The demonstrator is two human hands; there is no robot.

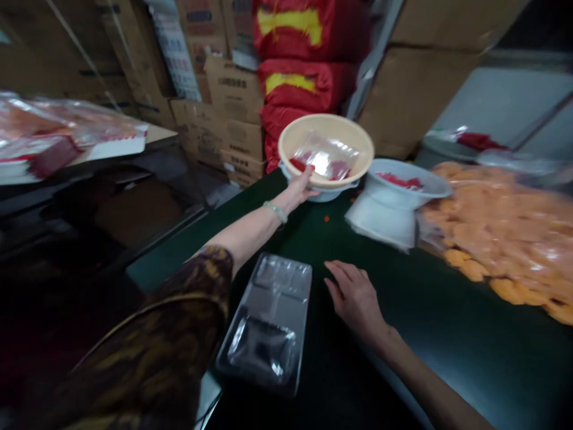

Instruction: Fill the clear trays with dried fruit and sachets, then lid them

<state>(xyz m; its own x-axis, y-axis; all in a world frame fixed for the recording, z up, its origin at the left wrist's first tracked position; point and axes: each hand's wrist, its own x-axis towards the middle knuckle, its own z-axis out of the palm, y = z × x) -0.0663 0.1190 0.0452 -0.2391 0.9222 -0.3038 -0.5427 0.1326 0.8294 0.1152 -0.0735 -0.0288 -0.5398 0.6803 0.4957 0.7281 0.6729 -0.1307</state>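
Observation:
My left hand (pixel 299 189) reaches out to the near left rim of a beige plastic basin (pixel 363 156). Its fingers lie over the rim and the thumb is below, so it grips the edge. Inside the basin are a clear plastic bag (pixel 326 158) and red pieces. Under it a pale bowl (pixel 326 194) shows in part. My right hand (pixel 356 295) hovers or rests, which I cannot tell, over the dark green table (pixel 430 322), fingers slightly bent and apart, holding nothing. Between my arms lies a clear plastic tray with compartments (pixel 271 322).
Right of the basin, a white bowl (pixel 430 186) with red pieces sits on an upturned white container (pixel 387 215). Bags of orange pieces (pixel 514 233) fill the right side. Stacked red packages (pixel 308 83) and cardboard boxes (pixel 237 89) stand behind. A side table (pixel 159 136) holds bags at left.

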